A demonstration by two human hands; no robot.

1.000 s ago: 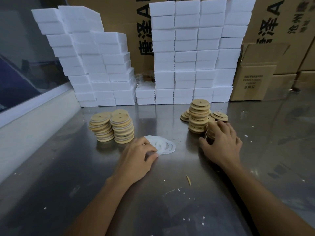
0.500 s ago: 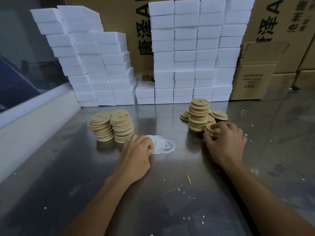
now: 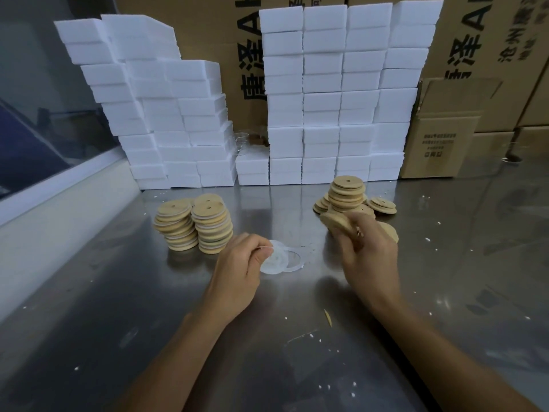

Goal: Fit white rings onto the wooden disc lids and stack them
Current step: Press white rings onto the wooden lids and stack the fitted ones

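A person's two bare hands work over a steel table (image 3: 416, 292). The right hand (image 3: 370, 248), fingers curled, holds a wooden disc lid (image 3: 335, 223) lifted off the surface and tilted, likely so its grooved edge is free to take a ring; motion blur makes it hard to tell whether it grips one lid or more. The left hand (image 3: 242, 266) pinches a thin white ring (image 3: 267, 248) between thumb and forefinger, peeling it up from a small loose pile of white rings (image 3: 285, 261) lying flat between the two hands, close enough that neither arm needs to reach. Just beyond the right hand stands a supply stack of bare lids (image 3: 347, 193), with a few more scattered low around its base. To the left, well apart from the supply, two neat finished stacks (image 3: 194, 224) stand touching each other, pale ring edges showing between the discs; keeping done and undone on opposite sides seems deliberate. Behind everything, walls of white foam blocks (image 3: 326, 93) lean against printed cardboard cartons (image 3: 475, 40).
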